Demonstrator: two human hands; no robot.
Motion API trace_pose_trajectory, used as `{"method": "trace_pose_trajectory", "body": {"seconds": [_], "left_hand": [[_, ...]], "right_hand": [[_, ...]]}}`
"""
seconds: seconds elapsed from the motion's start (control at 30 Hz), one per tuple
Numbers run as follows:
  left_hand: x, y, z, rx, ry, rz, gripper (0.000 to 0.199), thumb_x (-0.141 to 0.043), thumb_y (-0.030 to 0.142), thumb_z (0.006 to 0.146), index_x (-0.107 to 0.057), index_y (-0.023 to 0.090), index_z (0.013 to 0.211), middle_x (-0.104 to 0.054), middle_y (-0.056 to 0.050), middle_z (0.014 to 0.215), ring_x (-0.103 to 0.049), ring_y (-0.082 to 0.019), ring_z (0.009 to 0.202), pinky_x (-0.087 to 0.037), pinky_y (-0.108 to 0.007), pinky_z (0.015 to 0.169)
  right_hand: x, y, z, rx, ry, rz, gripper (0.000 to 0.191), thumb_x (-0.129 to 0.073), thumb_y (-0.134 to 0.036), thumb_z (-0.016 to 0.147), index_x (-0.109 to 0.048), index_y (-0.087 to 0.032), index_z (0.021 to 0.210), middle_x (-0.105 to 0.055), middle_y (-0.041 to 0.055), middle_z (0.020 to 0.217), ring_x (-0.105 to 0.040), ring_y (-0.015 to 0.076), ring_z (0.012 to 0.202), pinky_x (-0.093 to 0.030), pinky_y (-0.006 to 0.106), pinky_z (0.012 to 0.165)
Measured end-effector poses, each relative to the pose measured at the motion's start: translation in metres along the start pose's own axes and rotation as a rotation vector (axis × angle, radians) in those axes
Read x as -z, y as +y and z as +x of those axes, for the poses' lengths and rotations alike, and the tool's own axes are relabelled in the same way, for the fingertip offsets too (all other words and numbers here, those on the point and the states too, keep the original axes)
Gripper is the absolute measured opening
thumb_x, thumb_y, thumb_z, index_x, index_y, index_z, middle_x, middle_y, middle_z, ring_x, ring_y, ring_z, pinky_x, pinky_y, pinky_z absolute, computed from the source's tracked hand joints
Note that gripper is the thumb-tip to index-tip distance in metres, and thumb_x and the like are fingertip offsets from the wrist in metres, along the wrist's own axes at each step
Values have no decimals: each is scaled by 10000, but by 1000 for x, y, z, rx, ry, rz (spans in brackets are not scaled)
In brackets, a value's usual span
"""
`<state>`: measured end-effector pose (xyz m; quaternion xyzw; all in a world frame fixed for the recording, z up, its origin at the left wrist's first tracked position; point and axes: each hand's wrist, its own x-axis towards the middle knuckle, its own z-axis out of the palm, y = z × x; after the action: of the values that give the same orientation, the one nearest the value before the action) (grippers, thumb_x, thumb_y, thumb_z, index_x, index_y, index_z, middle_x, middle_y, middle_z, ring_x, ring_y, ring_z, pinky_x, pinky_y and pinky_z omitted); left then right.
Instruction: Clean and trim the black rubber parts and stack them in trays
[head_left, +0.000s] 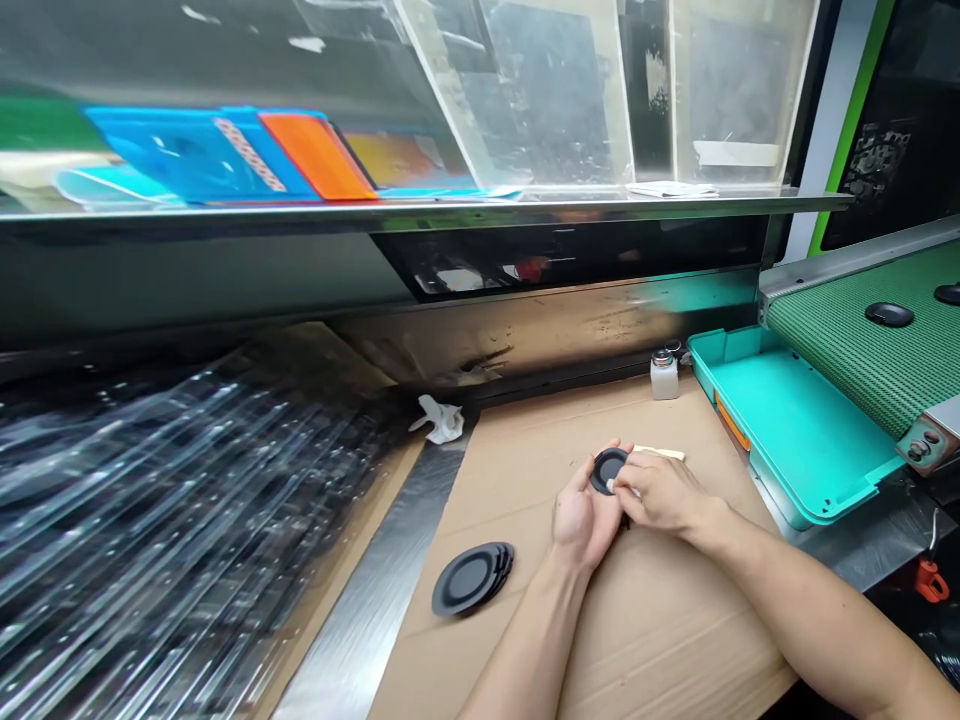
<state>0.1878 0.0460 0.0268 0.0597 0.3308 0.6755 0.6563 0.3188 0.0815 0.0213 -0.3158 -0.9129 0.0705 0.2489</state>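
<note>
A round black disc (608, 469) with a raised rim rests in my left hand (583, 515), whose fingers curl round it from below and behind. My right hand (660, 490) is closed in a pinch at the disc's right side. A small white piece (611, 485) shows at its fingertips, against the disc; its kind is too small to tell. To the left of my forearms, a short stack of similar black discs (471, 578) leans over on the cardboard sheet (675, 610). A flat pale cloth or pad (660, 453) lies behind my right hand, partly hidden.
A turquoise tray (817, 430) stands at the right, under the end of a green conveyor belt (885, 310) carrying black discs (889, 314). Behind are a small white bottle (664, 375) and crumpled tissue (442, 418). Clear plastic trays (150, 540) fill the left; a metal shelf (450, 212) crosses above.
</note>
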Motion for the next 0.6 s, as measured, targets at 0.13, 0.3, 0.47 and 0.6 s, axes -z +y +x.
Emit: {"method": "trace_pose_trajectory", "body": {"seconds": [0.13,0.3,0.47,0.6], "left_hand": [[3,2,2,-33,7,-16,392,-373,232,1015,-617,90,1288,-713,-190,1163,-699,-282,1081,-559,-508,987],[7,-2,6,13,-5,19,374,-368,250,1020,-656,103,1208,-724,-170,1106,-705,-258,1044,-562,-495,990],[11,0,7,7,-30,81,341,-391,256,1017,-664,117,1165,-715,-173,1119,-700,-272,1051,-580,-507,939],[17,13,8,-5,-8,75,347,-376,284,1022,-677,125,1087,-709,-151,1131,-712,-267,987,-606,-466,850]], "right_hand": [[8,11,0,-206,79,-98,169,-534,-204,974,-662,-197,865,-659,60,899,-596,187,839,-441,290,739],[3,7,1,-124,171,-46,169,-533,-259,1002,-666,-207,913,-640,42,894,-576,175,859,-424,276,762],[6,15,1,-278,144,-148,217,-532,-294,1006,-685,-218,872,-653,62,888,-568,194,858,-415,296,765],[18,27,-1,-435,164,-273,224,-507,-260,1003,-699,-190,912,-665,119,953,-564,244,927,-418,359,818]]}}
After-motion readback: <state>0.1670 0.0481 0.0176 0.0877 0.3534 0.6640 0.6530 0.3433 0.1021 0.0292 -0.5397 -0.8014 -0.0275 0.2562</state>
